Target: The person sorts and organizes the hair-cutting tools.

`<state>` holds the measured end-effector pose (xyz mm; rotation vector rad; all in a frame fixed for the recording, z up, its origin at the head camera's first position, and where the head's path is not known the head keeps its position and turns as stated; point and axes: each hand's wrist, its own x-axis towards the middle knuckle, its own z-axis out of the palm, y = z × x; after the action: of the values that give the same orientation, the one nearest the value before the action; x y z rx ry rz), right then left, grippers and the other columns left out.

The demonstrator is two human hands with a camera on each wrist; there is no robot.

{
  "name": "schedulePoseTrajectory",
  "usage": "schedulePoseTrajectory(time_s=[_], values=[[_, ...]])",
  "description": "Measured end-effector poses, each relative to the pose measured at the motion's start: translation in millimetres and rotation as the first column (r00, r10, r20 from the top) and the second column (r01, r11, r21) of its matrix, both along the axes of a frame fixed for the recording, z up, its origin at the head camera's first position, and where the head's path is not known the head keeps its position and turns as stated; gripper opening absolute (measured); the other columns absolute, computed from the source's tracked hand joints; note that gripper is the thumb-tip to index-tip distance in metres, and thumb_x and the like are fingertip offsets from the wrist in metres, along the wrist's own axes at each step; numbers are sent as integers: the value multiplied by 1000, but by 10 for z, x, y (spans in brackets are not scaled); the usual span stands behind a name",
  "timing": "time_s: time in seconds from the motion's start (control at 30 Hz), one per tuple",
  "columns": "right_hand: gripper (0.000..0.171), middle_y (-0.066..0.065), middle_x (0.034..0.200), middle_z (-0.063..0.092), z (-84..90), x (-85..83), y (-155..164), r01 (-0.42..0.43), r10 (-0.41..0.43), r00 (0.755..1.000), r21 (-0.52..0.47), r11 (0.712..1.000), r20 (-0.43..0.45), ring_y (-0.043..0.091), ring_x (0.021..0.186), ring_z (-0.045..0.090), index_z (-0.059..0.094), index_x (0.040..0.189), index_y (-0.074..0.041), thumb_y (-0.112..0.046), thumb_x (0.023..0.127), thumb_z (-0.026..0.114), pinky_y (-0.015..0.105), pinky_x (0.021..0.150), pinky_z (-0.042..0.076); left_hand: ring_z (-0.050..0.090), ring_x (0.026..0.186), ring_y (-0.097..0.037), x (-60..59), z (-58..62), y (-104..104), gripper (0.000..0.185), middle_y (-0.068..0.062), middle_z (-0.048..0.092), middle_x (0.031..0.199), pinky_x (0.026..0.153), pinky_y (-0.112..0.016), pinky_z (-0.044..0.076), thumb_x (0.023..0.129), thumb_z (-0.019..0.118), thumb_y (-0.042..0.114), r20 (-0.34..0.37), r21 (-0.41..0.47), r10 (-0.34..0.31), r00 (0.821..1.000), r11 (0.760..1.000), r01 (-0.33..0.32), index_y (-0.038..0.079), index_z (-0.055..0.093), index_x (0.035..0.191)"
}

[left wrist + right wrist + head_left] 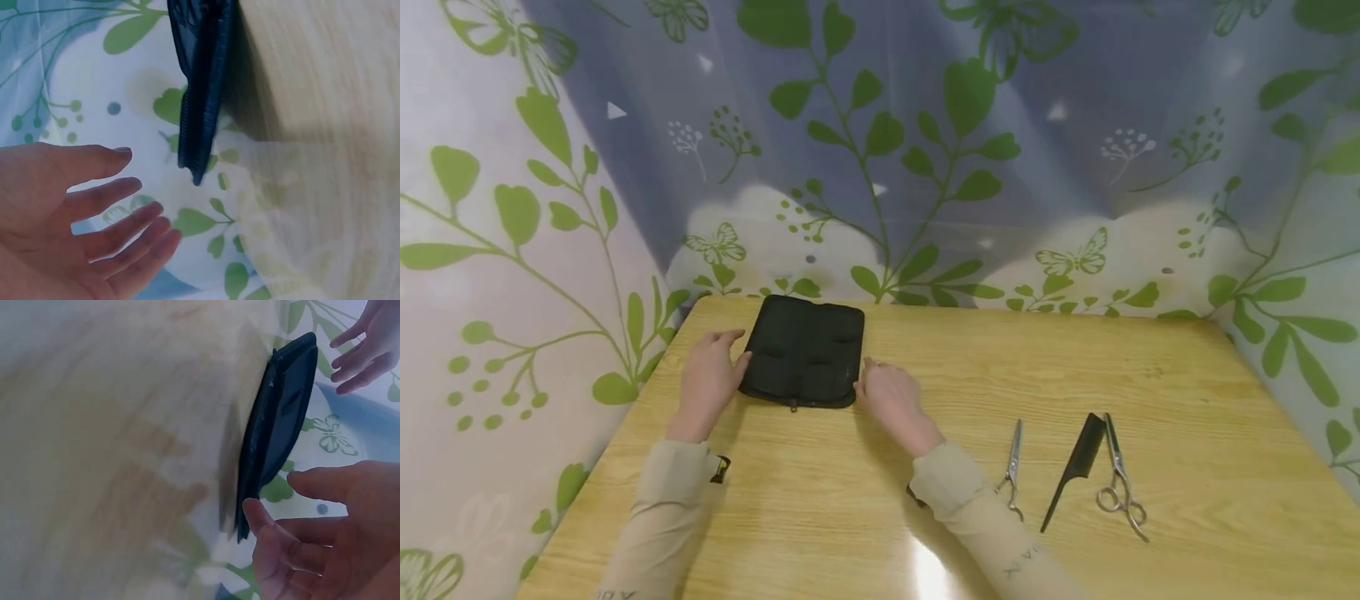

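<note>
A closed black zip case (805,350) lies flat on the wooden table (1187,400) near its far left corner. My left hand (722,350) is at the case's left edge, fingers straight and spread; the left wrist view shows the left hand (137,187) slightly apart from the case (203,81). At the case's front right corner my right hand (876,379) rests with its fingers relaxed. In the right wrist view the thumb of the right hand (275,499) is right by the corner of the case (281,419). Neither hand holds anything.
To the right of my right sleeve lie a pair of silver scissors (1013,467), a black tail comb (1075,467) and a second pair of scissors (1120,483). A leaf-patterned curtain (925,167) surrounds the table on three sides.
</note>
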<state>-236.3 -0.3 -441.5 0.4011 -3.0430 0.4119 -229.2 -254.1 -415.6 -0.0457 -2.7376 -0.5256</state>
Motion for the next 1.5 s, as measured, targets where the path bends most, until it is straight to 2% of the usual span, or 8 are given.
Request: schedulePoseTrajectory(time_s=[0.17, 0.3, 0.5, 0.6, 0.7, 0.9, 1.23, 1.5], values=[[53, 8, 64, 60, -42, -61, -85, 36, -35, 994, -2, 999, 104, 16, 52, 49, 53, 144, 1, -31, 103, 62, 28, 46, 41, 67, 95, -46, -12, -29, -45, 40, -34, 64, 119, 75, -54, 56, 98, 67, 12, 72, -30, -27, 997, 999, 29, -8, 61, 132], [55, 14, 77, 68, -57, -85, -151, 79, -77, 986, -9, 997, 146, 24, 64, 64, 50, 147, 1, -32, 104, 59, 35, 57, 53, 69, 75, -35, -39, -78, -99, 35, -27, 70, 116, 60, -43, 54, 99, 65, 11, 93, 17, -42, 995, 999, 40, -7, 64, 130], [60, 20, 98, 72, -90, -130, -224, 118, -108, 985, -71, 990, 134, 32, 81, 71, 47, 145, 6, -31, 101, 63, 43, 68, 59, 42, 48, -17, -65, -135, -166, 32, -25, 72, 112, 47, -29, 32, 97, 68, 10, 129, 28, -58, 990, 998, 55, -6, 68, 125], [59, 20, 93, 71, -99, -173, -252, 114, -103, 986, -84, 990, 129, 32, 78, 71, 48, 142, 9, -30, 100, 65, 42, 64, 58, 43, 49, -17, -80, -154, -178, 33, -27, 71, 114, 48, -29, 33, 97, 68, 10, 157, 32, -60, 986, 998, 55, -8, 68, 125], [40, 18, 93, 71, -99, -203, -253, 109, -101, 982, -42, 993, 159, 31, 80, 71, 63, 124, 4, -28, 101, 64, 41, 65, 58, 55, 56, -24, -96, -179, -166, 33, -27, 70, 115, 51, -34, 42, 98, 67, 11, 187, 25, -52, 981, 999, 48, -9, 68, 124], [25, 12, 89, 70, -97, -247, -257, 89, -100, 965, 56, 994, 243, 28, 82, 70, 70, 96, -6, -28, 103, 60, 41, 68, 58, 69, 95, -44, -115, -210, -153, 31, -28, 70, 115, 76, -50, 56, 97, 67, 9, 233, -2, -37, 972, 999, 38, -9, 68, 122], [25, 12, 97, 72, -116, -251, -235, 69, -90, 973, 104, 992, 214, 30, 88, 71, 72, 106, -9, -30, 104, 59, 42, 70, 58, 67, 100, -46, -101, -261, -161, 27, -28, 70, 113, 84, -53, 55, 95, 68, 6, 222, 26, -62, 973, 998, 58, -10, 70, 118], [22, 11, 95, 73, -110, -217, -226, 45, -66, 985, 131, 990, 161, 27, 85, 71, 70, 104, -9, -29, 104, 59, 39, 63, 57, 69, 94, -43, -97, -312, -184, 27, -28, 71, 112, 78, -50, 56, 95, 69, 6, 230, 34, -75, 970, 997, 69, -10, 71, 116]])
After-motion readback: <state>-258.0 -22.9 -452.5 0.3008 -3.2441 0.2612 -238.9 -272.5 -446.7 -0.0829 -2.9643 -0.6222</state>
